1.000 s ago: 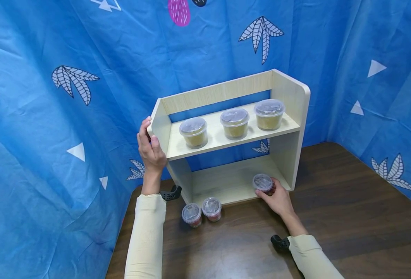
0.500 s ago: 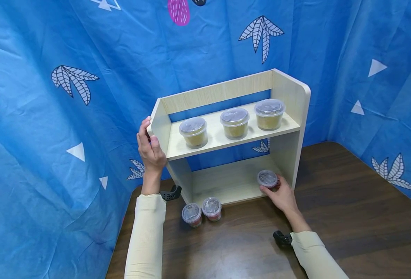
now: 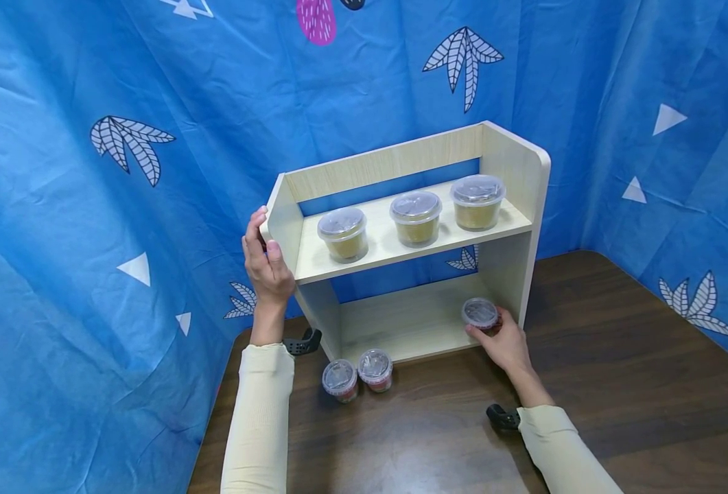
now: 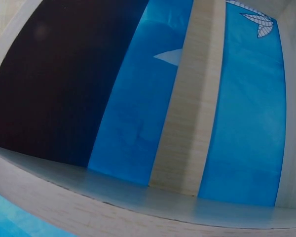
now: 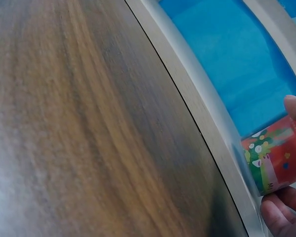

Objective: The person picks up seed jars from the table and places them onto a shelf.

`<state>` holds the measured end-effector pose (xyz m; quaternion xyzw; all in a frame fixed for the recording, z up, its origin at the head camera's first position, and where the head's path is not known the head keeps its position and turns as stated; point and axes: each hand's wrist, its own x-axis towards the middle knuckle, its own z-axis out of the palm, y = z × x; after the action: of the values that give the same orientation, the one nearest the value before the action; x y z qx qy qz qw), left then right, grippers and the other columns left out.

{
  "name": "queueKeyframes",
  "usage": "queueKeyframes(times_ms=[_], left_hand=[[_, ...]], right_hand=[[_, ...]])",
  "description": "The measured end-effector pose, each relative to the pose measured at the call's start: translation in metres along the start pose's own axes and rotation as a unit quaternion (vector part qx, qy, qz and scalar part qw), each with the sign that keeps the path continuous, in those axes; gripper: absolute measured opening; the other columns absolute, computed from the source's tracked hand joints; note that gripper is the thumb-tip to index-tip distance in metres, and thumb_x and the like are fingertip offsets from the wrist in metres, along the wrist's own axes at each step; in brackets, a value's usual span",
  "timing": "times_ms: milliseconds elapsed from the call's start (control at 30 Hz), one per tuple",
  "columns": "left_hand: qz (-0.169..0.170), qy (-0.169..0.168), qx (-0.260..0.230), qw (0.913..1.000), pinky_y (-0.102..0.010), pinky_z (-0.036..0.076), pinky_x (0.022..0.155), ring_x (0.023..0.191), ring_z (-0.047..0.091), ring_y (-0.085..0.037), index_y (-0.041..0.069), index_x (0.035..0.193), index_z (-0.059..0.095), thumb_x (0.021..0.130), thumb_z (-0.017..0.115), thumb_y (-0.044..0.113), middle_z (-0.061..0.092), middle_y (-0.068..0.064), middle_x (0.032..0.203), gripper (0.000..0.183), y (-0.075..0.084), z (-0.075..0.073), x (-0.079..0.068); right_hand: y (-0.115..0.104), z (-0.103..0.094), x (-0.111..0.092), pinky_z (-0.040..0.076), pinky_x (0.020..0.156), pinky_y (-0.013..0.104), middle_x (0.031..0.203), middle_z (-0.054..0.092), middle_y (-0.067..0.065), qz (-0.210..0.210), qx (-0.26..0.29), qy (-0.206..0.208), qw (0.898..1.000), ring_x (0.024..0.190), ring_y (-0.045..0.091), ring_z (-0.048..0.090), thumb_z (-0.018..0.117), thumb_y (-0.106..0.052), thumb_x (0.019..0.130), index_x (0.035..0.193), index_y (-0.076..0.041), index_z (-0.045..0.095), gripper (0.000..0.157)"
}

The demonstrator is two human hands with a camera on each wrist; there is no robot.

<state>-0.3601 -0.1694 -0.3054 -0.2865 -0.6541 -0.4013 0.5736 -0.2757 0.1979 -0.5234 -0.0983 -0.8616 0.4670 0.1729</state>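
Note:
A pale wooden two-tier shelf [image 3: 382, 162] stands on the dark table. My left hand [image 3: 267, 269] holds its left side panel, thumb near the front edge and fingers along the outside; the left wrist view shows boards but no hand. At the lower tier's right end, my right hand [image 3: 504, 343] grips a small lidded cup [image 3: 480, 312] by its side. That cup has a red wall with a colourful print [image 5: 278, 155] in the right wrist view. It sits upright over the lower board; whether it touches the board I cannot tell.
Three larger lidded tubs with yellow contents, a left one [image 3: 344, 235], a middle one [image 3: 416, 218] and a right one [image 3: 477, 202], line the upper tier. Two small red cups, one [image 3: 340, 381] beside another [image 3: 375, 370], stand on the table [image 3: 635, 357] before the shelf. A blue curtain [image 3: 364, 82] hangs behind.
My right hand has moved the small cup rightward and slightly back along the lower tier, towards the right side panel. The left hand and the other containers have stayed put.

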Motion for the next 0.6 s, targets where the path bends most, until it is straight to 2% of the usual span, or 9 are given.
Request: queueKeyframes(times_ms=[600], left_hand=[[0.002, 0.001, -0.003, 1.0, -0.041, 0.052, 0.091, 0.113, 0.052, -0.029, 0.004, 0.132, 0.048, 0.097, 0.04, 0.037, 0.054, -0.013, 0.138, 0.048, -0.0001, 0.0005, 0.0]], right_hand=[[0.0036, -0.0019, 0.0011, 0.044, 0.097, 0.057, 0.133, 0.05, 0.033, 0.012, -0.007, -0.009, 1.0, 0.115, 0.045, 0.054, 0.074, -0.035, 0.087, 0.143, 0.009, 0.035, 0.082]])
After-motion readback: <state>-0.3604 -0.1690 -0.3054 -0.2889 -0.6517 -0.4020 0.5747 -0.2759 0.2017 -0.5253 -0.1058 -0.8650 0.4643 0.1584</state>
